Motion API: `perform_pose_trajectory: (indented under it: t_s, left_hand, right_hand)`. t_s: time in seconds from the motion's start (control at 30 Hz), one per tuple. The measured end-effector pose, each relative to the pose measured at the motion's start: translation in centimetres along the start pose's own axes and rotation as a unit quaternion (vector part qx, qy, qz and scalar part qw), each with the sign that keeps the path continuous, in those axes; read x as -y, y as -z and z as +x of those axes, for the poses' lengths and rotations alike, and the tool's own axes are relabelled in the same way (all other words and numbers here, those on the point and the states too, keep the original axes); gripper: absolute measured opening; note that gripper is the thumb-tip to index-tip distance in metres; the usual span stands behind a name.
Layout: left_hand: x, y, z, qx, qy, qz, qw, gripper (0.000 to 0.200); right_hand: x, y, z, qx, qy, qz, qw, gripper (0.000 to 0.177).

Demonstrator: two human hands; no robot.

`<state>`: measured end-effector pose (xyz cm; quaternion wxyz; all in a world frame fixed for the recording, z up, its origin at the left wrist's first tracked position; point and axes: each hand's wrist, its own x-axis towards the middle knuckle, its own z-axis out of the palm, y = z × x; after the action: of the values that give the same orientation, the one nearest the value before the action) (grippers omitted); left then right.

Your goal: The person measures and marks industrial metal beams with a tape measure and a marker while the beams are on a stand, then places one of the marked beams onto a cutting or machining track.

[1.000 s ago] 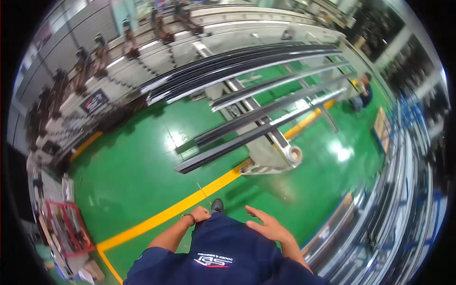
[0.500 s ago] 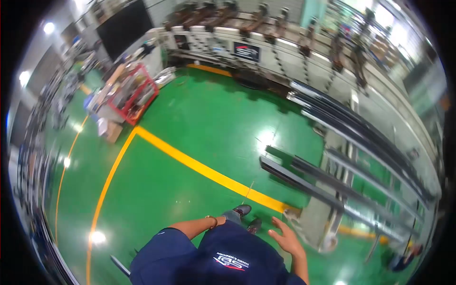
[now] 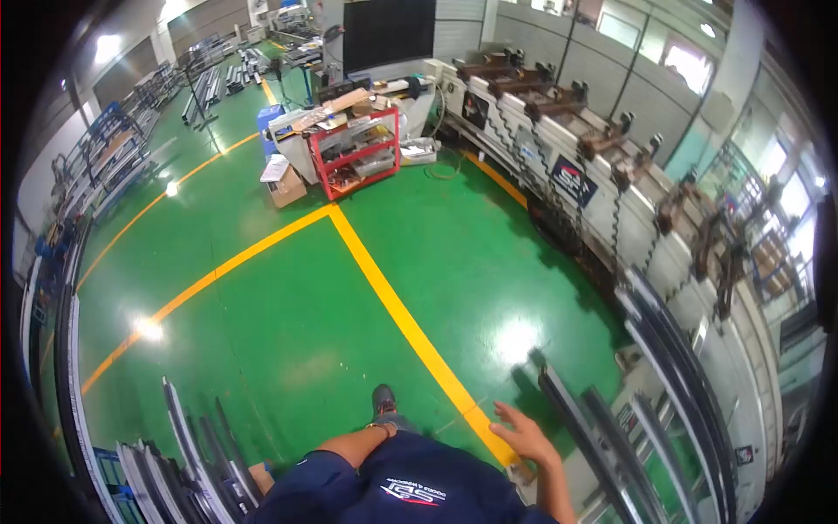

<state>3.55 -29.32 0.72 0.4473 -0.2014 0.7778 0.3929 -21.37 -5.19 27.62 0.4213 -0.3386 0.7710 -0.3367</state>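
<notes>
My right hand (image 3: 524,434) is held out in front of my body on the right, fingers apart and nothing in it. The nearest thing to it is a long dark metal profile (image 3: 580,428) on a rack to the right, and the two do not touch. My left forearm (image 3: 353,445) bends across to my waist, with a band (image 3: 381,428) at the wrist. Past that band the left hand is mostly hidden by my dark shirt (image 3: 410,480), so its fingers do not show. One shoe (image 3: 384,400) is on the green floor.
A red cart (image 3: 358,157) loaded with parts stands ahead beside a cardboard box (image 3: 284,186). Along the right runs a long white machine (image 3: 541,148) with clamps. More profiles (image 3: 188,445) rise at lower left. A yellow line (image 3: 401,323) crosses the green floor (image 3: 288,323).
My view has turned left, so the cart and machine sit further right in it. Profiles at lower left have come into sight. The right hand stays raised, fingers apart.
</notes>
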Motion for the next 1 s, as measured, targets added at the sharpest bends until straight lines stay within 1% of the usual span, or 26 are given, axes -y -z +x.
perform_pose_trajectory:
  t_s: [0.07,0.17,0.23,0.27,0.37,0.4,0.5,0.6,0.63,0.67,0.77,0.83,0.87,0.97,1.0]
  left_hand:
    - [3.2,2.8,-0.1,-0.017,0.0,-0.024,1.0,0.046]
    - [8.4,6.4,-0.3,-0.037,0.005,-0.061,0.997,0.046]
    - [11.6,8.4,-1.5,-0.044,0.013,-0.084,0.995,0.047]
    - [13.0,9.4,-1.7,-0.05,0.015,-0.102,0.993,0.047]
    - [16.4,12.3,-2.4,-0.074,0.01,-0.159,0.984,0.047]
    - [17.3,12.8,-2.8,-0.075,0.01,-0.179,0.981,0.047]
    - [20.4,14.0,-3.7,-0.084,0.019,-0.246,0.965,0.047]
    - [22.7,15.7,-4.0,-0.089,0.029,-0.301,0.949,0.047]
    - [23.5,16.2,-3.8,-0.088,0.034,-0.316,0.944,0.048]
    - [24.0,16.9,-3.7,-0.091,0.04,-0.332,0.938,0.048]
    - [25.5,19.8,-3.3,-0.102,0.055,-0.374,0.92,0.048]
    - [26.8,23.1,-2.7,-0.118,0.064,-0.396,0.908,0.048]
    - [27.4,24.6,-2.3,-0.127,0.068,-0.408,0.901,0.048]
    - [28.3,29.9,-1.1,-0.167,0.09,-0.439,0.878,0.048]
    - [28.6,31.3,-0.7,-0.176,0.099,-0.448,0.871,0.049]
  right_hand:
    - [1.8,-2.3,4.3,0.024,0.008,-0.002,1.0,0.07]
    - [6.9,-6.3,10.1,0.076,0.014,-0.07,0.995,0.069]
    - [8.8,-9.3,14.6,0.138,0.0,-0.081,0.987,0.069]
    - [10.5,-10.2,16.7,0.17,0.009,-0.063,0.983,0.069]
    - [15.7,-11.3,22.6,0.191,0.087,-0.109,0.972,0.072]
    - [16.2,-11.8,24.8,0.174,0.103,-0.118,0.972,0.072]
    - [19.3,-12.5,30.0,0.173,0.104,-0.201,0.959,0.071]
    - [17.3,-13.9,36.7,0.234,0.111,-0.174,0.95,0.069]
    - [17.2,-14.3,38.3,0.259,0.11,-0.156,0.947,0.069]
    - [18.6,-14.5,39.3,0.278,0.086,-0.171,0.941,0.07]
    - [4.8,-17.4,50.0,0.335,0.064,-0.237,0.91,0.078]
    - [-4.0,-18.6,55.4,0.298,0.031,-0.242,0.923,0.083]
    - [-5.3,-18.3,58.6,0.277,0.018,-0.244,0.929,0.085]
    - [0.7,-12.8,66.1,0.323,-0.014,-0.069,0.944,0.085]
    - [3.5,-11.0,68.3,0.323,-0.14,-0.055,0.934,0.081]
